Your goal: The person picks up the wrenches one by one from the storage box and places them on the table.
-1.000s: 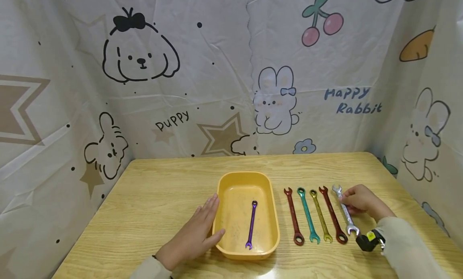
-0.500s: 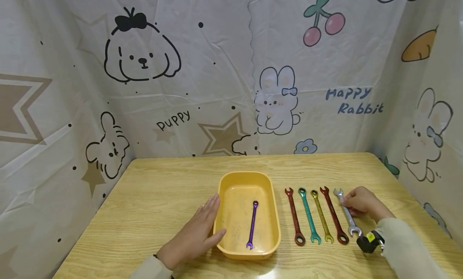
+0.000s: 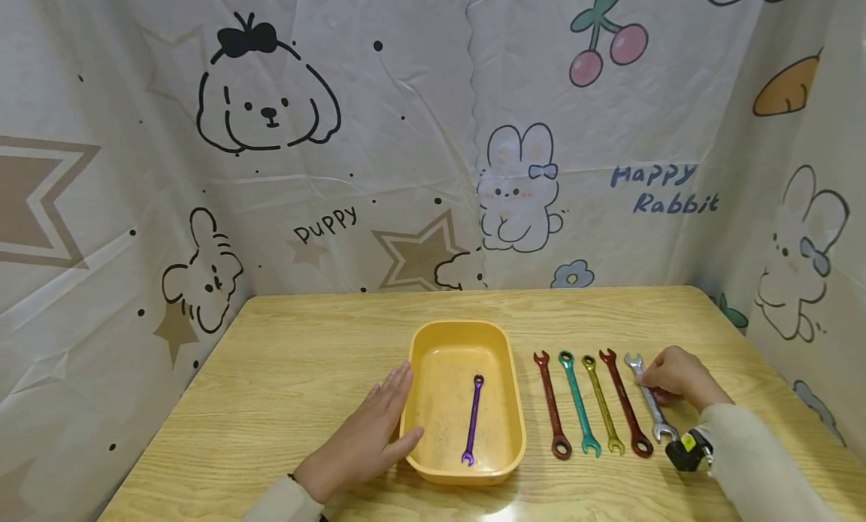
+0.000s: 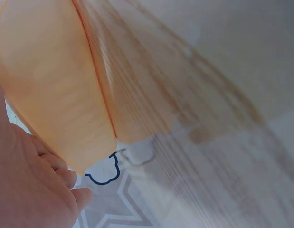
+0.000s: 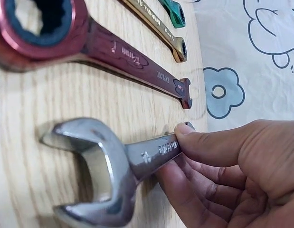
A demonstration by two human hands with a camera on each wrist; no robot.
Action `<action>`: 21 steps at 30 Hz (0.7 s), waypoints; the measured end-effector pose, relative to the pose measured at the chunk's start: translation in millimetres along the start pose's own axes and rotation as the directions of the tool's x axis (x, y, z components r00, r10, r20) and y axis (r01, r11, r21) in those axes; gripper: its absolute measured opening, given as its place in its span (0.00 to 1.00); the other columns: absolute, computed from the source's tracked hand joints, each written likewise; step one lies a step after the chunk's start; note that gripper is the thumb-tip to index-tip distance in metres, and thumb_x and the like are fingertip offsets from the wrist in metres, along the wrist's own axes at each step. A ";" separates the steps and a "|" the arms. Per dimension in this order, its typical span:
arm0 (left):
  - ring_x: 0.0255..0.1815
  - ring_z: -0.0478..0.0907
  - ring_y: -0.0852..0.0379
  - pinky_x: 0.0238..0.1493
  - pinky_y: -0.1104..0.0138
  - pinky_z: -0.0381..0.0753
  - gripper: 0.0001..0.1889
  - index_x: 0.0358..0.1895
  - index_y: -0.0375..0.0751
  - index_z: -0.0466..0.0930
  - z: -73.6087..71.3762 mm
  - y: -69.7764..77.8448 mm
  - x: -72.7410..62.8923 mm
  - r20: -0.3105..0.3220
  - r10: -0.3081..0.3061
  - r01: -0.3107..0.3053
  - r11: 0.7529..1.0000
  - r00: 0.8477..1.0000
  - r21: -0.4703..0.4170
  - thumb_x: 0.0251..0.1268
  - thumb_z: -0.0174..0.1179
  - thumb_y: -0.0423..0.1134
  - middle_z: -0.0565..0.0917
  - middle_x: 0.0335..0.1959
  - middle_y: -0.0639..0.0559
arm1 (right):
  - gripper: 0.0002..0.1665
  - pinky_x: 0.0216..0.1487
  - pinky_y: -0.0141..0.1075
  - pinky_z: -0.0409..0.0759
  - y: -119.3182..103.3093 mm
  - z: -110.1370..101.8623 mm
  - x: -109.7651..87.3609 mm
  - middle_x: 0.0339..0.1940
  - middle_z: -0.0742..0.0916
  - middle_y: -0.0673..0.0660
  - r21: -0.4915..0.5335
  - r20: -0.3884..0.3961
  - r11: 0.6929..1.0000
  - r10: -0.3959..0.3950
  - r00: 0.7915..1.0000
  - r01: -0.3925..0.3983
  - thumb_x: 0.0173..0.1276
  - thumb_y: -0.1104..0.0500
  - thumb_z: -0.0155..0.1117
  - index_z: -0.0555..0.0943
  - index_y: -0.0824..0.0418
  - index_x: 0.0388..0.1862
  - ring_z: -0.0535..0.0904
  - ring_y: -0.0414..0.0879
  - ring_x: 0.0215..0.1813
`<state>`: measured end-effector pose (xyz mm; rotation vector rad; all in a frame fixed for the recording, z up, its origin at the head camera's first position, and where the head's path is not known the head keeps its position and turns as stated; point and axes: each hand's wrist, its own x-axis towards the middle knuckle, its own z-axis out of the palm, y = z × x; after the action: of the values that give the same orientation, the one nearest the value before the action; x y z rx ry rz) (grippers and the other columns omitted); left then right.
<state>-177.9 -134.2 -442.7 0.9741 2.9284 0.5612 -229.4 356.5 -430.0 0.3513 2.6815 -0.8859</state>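
Observation:
My right hand (image 3: 683, 377) pinches the shaft of a silver open-end wrench (image 5: 109, 166) between thumb and fingers. The wrench lies at the right end of a row on the table, close over the wood in the right wrist view. Against the left wall of a yellow plastic bin (image 3: 467, 477) rests my left hand (image 3: 361, 435), its fingers straight along the side and its thumb at the rim. Inside the bin lies a purple wrench (image 3: 473, 420). In the left wrist view the bin's outer wall (image 4: 56, 85) stands beside the left hand's curving fingers.
Left of the silver wrench lie a dark red wrench (image 3: 625, 405), a gold one (image 3: 604, 405), a teal one (image 3: 579, 405) and another red one (image 3: 552, 405). A patterned curtain (image 3: 406, 131) surrounds the wooden table (image 3: 311, 341) at the back and sides.
The view has shifted very slightly. Both hands keep their places, the right one on the silver wrench and the left one at the bin.

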 end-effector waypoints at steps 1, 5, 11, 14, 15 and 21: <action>0.78 0.42 0.46 0.73 0.48 0.49 0.42 0.76 0.35 0.39 0.0 0.0 0.1 0.002 -0.001 0.001 1.000 1.000 0.000 0.72 0.45 0.58 0.41 0.78 0.43 | 0.12 0.24 0.31 0.75 -0.2 -0.1 -0.7 0.18 0.78 0.53 -0.017 -0.004 1.000 -0.009 1.000 0.009 0.63 0.61 0.65 0.79 0.69 0.24 0.74 0.41 0.20; 0.78 0.41 0.46 0.73 0.48 0.48 0.43 0.77 0.35 0.39 -0.2 0.3 0.1 0.007 -0.004 0.004 1.000 1.000 -0.001 0.72 0.45 0.58 0.41 0.78 0.43 | 0.14 0.22 0.32 0.71 -2.4 0.4 -3.5 0.15 0.78 0.52 -0.088 -0.030 0.995 -0.048 0.998 0.046 0.61 0.60 0.67 0.79 0.67 0.20 0.73 0.41 0.19; 0.78 0.40 0.47 0.73 0.48 0.48 0.43 0.77 0.36 0.38 -0.2 0.6 -0.3 0.008 -0.007 0.007 1.000 1.000 -0.008 0.72 0.45 0.58 0.41 0.78 0.44 | 0.16 0.20 0.31 0.69 -7.1 2.3 -5.0 0.13 0.78 0.52 -0.170 -0.071 0.985 -0.041 0.997 0.029 0.60 0.60 0.68 0.78 0.65 0.16 0.73 0.42 0.17; 0.78 0.41 0.46 0.73 0.48 0.48 0.43 0.77 0.35 0.39 0.3 0.4 -0.2 0.004 -0.006 0.006 1.000 1.000 -0.002 0.72 0.45 0.58 0.41 0.78 0.44 | 0.17 0.20 0.32 0.69 -7.6 3.2 -5.6 0.11 0.78 0.52 -0.190 -0.082 0.981 -0.046 0.996 0.030 0.60 0.60 0.68 0.77 0.64 0.14 0.73 0.42 0.16; 0.78 0.41 0.47 0.73 0.48 0.48 0.42 0.77 0.36 0.38 0.5 0.3 -0.2 0.004 -0.006 0.006 1.000 1.000 -0.001 0.72 0.45 0.58 0.41 0.79 0.44 | 0.18 0.20 0.32 0.69 -7.5 3.5 -5.9 0.11 0.78 0.52 -0.192 -0.085 0.981 -0.050 0.995 0.033 0.60 0.60 0.68 0.77 0.64 0.13 0.73 0.42 0.16; 0.78 0.39 0.49 0.73 0.48 0.47 0.43 0.77 0.35 0.38 0.6 0.3 0.0 0.007 -0.009 0.009 1.000 1.000 -0.005 0.72 0.45 0.58 0.40 0.79 0.44 | 0.18 0.19 0.31 0.70 -6.2 3.7 -6.8 0.11 0.78 0.52 -0.178 -0.097 0.983 -0.060 0.993 0.042 0.59 0.60 0.69 0.77 0.63 0.12 0.73 0.42 0.16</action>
<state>-177.6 -133.8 -443.1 0.9593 2.9223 0.5635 -224.4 348.5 -427.1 0.2966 2.8482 -0.6546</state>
